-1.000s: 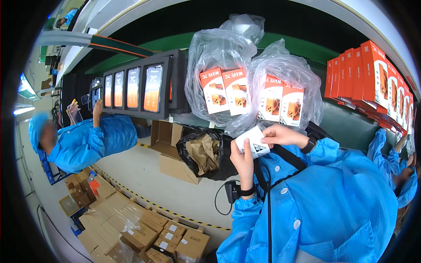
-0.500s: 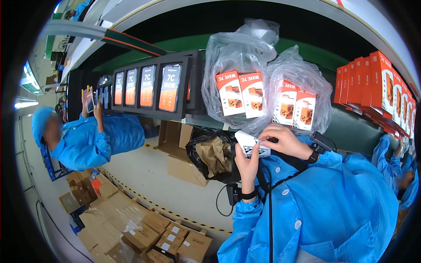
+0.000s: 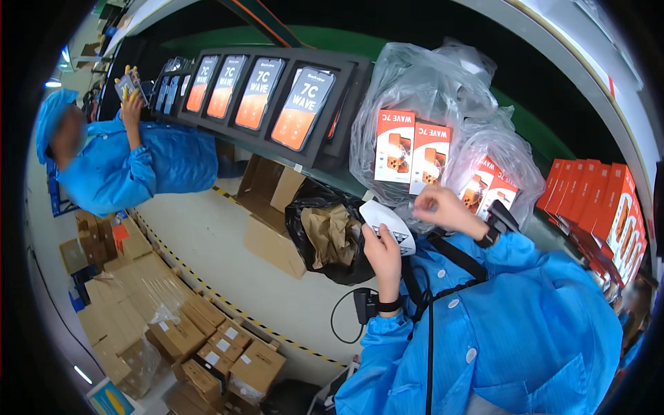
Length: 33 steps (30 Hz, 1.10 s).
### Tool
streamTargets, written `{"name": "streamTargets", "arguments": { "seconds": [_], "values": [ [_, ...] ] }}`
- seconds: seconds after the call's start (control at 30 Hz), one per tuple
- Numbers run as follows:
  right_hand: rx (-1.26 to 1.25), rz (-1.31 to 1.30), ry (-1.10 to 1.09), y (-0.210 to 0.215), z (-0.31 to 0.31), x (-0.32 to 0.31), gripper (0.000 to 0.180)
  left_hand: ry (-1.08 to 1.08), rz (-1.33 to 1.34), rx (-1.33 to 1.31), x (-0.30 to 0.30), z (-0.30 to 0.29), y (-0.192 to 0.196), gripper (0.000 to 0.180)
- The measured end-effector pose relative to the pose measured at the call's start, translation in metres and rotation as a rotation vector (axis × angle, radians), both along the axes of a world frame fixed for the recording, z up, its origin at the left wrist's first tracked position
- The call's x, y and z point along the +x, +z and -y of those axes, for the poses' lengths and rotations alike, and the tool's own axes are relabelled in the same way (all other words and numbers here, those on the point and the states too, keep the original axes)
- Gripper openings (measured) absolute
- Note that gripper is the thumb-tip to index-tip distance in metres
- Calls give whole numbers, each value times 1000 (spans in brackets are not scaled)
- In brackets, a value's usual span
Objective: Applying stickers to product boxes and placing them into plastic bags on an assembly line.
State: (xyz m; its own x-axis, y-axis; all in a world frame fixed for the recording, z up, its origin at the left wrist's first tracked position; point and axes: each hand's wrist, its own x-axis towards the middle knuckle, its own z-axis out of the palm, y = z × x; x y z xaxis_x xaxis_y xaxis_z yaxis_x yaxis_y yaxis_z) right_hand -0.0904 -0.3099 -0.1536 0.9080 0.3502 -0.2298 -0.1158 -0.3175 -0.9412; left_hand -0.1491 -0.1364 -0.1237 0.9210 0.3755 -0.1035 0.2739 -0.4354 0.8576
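Observation:
My left hand [image 3: 384,259] grips a white sheet with dark printed marks [image 3: 389,223], thumb on the near face. The sheet is slightly bent and slants over the bench's front edge. Just right of it, my right hand [image 3: 451,209] hovers in front of the bagged boxes, apart from the sheet. Its thumb and forefinger are pressed together; anything between them is too small to make out. Beyond lie two orange-and-white phone boxes [image 3: 395,146] on a clear plastic bag [image 3: 373,93], with a second pair of boxes [image 3: 487,183] to the right.
A black tray [image 3: 228,123] holds several phones at the left. Orange boxes [image 3: 596,197] stand in a row at the right. Below the bench are a black-lined bin [image 3: 294,214] with brown paper and an open carton [image 3: 273,242]. A co-worker [image 3: 149,166] in blue handles a phone.
My right hand has come away from the white sheet, moving right, fingers pinched. The sheet has tilted in my left hand. The view has shifted, and the co-worker's hands have moved.

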Motion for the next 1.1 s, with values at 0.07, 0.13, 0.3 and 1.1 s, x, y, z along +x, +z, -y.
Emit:
{"name": "streamTargets", "arguments": {
  "seconds": [0.07,0.13,0.3,1.1],
  "values": [
    [22,-95,-19,-48,9,13,9,16,-23,-45,0,-4,-1,18],
    [-96,-36,-61,-84,15,23,11,22,-56,-57,0,-2,-4,18],
    [-118,-159,-46,-89,13,31,15,-19,-98,-118,-2,2,-9,18],
    [-473,405,-102,-82,1,21,21,-41,-55,-108,-12,8,0,18]
  ]
}}
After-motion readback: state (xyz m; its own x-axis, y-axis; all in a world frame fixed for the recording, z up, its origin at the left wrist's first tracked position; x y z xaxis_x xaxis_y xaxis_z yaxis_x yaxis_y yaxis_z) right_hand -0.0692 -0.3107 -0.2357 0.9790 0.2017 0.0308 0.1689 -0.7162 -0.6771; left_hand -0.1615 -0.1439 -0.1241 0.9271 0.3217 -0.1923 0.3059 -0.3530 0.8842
